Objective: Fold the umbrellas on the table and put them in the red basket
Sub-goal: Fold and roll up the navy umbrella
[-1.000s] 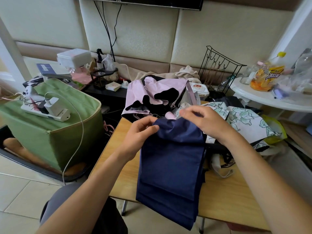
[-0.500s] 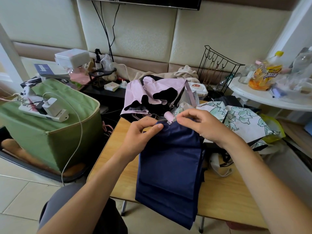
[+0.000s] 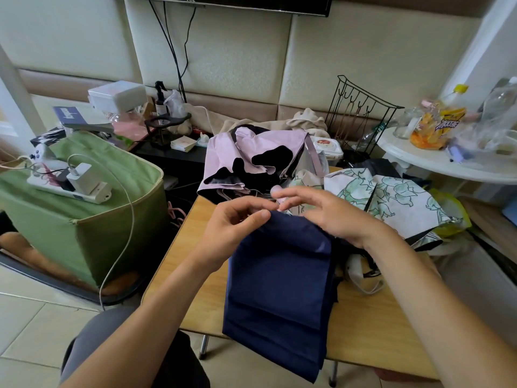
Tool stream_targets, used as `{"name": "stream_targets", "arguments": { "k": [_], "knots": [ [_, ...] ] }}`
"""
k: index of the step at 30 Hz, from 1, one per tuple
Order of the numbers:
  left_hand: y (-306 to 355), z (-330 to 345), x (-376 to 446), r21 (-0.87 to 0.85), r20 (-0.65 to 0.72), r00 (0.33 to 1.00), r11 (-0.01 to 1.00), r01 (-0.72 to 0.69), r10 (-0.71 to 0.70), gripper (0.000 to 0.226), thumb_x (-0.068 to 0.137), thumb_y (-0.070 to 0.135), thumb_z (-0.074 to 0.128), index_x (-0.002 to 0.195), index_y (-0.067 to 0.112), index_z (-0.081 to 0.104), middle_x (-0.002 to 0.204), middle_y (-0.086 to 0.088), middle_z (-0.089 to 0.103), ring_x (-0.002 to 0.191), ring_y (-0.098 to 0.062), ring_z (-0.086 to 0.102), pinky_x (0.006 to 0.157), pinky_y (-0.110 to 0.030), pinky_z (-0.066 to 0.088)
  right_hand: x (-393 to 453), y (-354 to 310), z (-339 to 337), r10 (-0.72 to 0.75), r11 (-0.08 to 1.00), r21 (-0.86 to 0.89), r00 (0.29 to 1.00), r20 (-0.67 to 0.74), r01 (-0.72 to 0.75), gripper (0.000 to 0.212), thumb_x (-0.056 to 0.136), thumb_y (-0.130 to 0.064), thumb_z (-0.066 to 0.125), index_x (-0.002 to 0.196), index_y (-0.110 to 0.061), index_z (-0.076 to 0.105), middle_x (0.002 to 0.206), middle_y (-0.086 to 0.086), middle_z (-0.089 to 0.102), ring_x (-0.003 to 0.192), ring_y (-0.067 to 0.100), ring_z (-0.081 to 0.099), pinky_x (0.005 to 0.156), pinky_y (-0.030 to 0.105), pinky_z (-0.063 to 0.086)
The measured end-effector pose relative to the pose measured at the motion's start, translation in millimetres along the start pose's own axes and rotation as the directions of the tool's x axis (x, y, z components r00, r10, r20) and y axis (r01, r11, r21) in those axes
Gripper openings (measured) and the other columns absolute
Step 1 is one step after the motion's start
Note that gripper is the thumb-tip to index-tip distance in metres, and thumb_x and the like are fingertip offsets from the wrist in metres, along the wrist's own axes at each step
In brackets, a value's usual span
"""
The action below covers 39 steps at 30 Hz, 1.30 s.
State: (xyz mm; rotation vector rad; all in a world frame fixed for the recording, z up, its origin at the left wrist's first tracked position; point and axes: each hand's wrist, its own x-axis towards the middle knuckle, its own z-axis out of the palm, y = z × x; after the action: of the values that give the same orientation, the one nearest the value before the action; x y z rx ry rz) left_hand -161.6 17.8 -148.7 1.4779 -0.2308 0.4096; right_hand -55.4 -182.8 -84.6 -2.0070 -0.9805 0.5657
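1. Navy-blue umbrella (image 3: 279, 289): laid folded on the wooden desk (image 3: 372, 331), overhanging its near edge.
2. Left hand (image 3: 235, 228): top edge pinched in its grip.
3. Right hand (image 3: 330, 214): grip released, fingers spread, palm rested on the fabric.

Under my left hand (image 3: 233, 222) the navy umbrella (image 3: 279, 292) lies gathered into flat, layered pleats, its top edge pinched between my left thumb and fingers, its long body running from my fingertips toward me and drooping over the near edge of the wooden table (image 3: 372, 329). My right hand (image 3: 330, 217) rests just beside that top edge, fingers loosely spread. Just beyond my fingers sits the pink-and-black umbrella (image 3: 251, 161), still crumpled and unfolded at the table's far end. Past my right hand, to its right, the white umbrella with green leaf print (image 3: 391, 200) sprawls open and rumpled
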Motion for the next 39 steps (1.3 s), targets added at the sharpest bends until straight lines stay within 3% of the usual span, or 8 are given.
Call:
{"name": "stream_targets", "arguments": {
  "k": [3, 6, 13, 19, 25, 29, 35, 39],
  "knots": [
    [-1, 1, -1, 0.032, 0.017, 1.0, 0.999, 0.006, -0.007, 0.013, 0.095, 0.01, 0.066, 0.101, 0.008, 0.077, 0.099, -0.005, 0.077, 0.1, -0.022, 0.067, 0.091, -0.035, 0.05, 5, 4, 8, -0.028, 0.977, -0.212, 0.998, 0.048, 0.038, 0.043, 0.097, -0.007, 0.065, 0.109, -0.048, 0.071, 0.131, -0.012, 0.061, 0.097, 0.018, 0.066, 0.09, 0.028, 0.053],
    [1, 1, -1, 0.023, 0.009, 1.0, 1.0, 0.008, -0.008, 0.013, 0.094, 0.009, 0.066, 0.103, 0.008, 0.075, 0.099, 0.001, 0.076, 0.097, -0.016, 0.066, 0.089, -0.031, 0.049, 12, 4, 12, -0.109, 0.963, -0.264, 0.979, -0.174, 0.061, 0.016, 0.085, -0.037, 0.063, 0.089, -0.052, 0.068, 0.122, -0.009, 0.065, 0.111, 0.012, 0.064, 0.099, 0.039, 0.053],
    [2, -3, -1, 0.024, -0.079, 0.997, 1.0, -0.007, 0.009, 0.023, 0.092, 0.01, 0.07, 0.114, 0.005, 0.07, 0.107, -0.012, 0.073, 0.102, -0.024, 0.064, 0.096, -0.041, 0.049, 8, -19, 2, -0.29, 0.954, -0.062, 0.856, -0.427, 0.293, 0.02, 0.09, -0.009, 0.052, 0.098, -0.022, 0.066, 0.107, -0.001, 0.075, 0.107, 0.022, 0.07, 0.1, 0.046, 0.054],
    [0, -2, 0, 0.022, -0.172, 0.985, 1.0, 0.011, -0.007, 0.023, 0.088, 0.025, 0.073, 0.098, 0.005, 0.068, 0.094, -0.011, 0.066, 0.09, -0.024, 0.058, 0.086, -0.037, 0.047, 8, -24, 1, -0.221, 0.968, 0.04, 0.913, -0.342, 0.249, 0.015, 0.102, -0.003, 0.051, 0.096, -0.007, 0.065, 0.089, 0.005, 0.067, 0.084, 0.013, 0.061, 0.079, 0.029, 0.047],
    [1, -2, -4, 0.08, -0.118, 0.993, 0.997, -0.012, 0.021, 0.016, 0.091, 0.027, 0.069, 0.095, 0.011, 0.066, 0.089, -0.006, 0.063, 0.085, -0.025, 0.052, 0.08, -0.043, 0.041, 1, -17, 8, -0.082, 0.987, 0.112, 0.964, -0.254, 0.114, 0.031, 0.09, -0.022, 0.04, 0.096, -0.016, 0.07, 0.094, 0.001, 0.067, 0.091, 0.01, 0.058, 0.082, 0.021, 0.042],
    [2, -2, -3, 0.029, -0.184, 0.982, 0.999, -0.032, 0.037, 0.006, 0.096, 0.012, 0.066, 0.096, 0.007, 0.064, 0.088, -0.001, 0.062, 0.082, -0.015, 0.054, 0.077, -0.024, 0.046, -11, -22, 6, -0.11, 0.966, 0.17, 0.907, -0.407, 0.194, 0.035, 0.096, -0.035, 0.041, 0.105, -0.013, 0.067, 0.081, -0.005, 0.063, 0.077, 0.012, 0.056, 0.07, 0.028, 0.042],
    [1, 0, -1, 0.017, -0.235, 0.971, 0.999, -0.029, 0.032, 0.002, 0.099, 0.0, 0.062, 0.098, 0.0, 0.063, 0.088, -0.002, 0.063, 0.085, -0.01, 0.057, 0.077, -0.019, 0.048, -16, -15, 4, -0.309, 0.948, -0.199, 0.866, -0.394, 0.248, 0.058, 0.086, -0.06, 0.068, 0.129, -0.026, 0.048, 0.138, -0.008, 0.05, 0.136, 0.005, 0.046, 0.113, 0.027, 0.038],
    [3, 3, -1, 0.008, -0.242, 0.97, 1.0, -0.026, 0.027, 0.002, 0.099, 0.001, 0.062, 0.097, 0.001, 0.063, 0.085, 0.003, 0.064, 0.081, -0.008, 0.058, 0.075, -0.018, 0.048, -20, -16, 2, -0.399, 0.893, -0.364, 0.837, -0.374, 0.263, 0.039, 0.084, -0.058, 0.072, 0.107, -0.027, 0.065, 0.145, -0.005, 0.042, 0.143, 0.01, 0.04, 0.117, 0.026, 0.032]
  ]
}}
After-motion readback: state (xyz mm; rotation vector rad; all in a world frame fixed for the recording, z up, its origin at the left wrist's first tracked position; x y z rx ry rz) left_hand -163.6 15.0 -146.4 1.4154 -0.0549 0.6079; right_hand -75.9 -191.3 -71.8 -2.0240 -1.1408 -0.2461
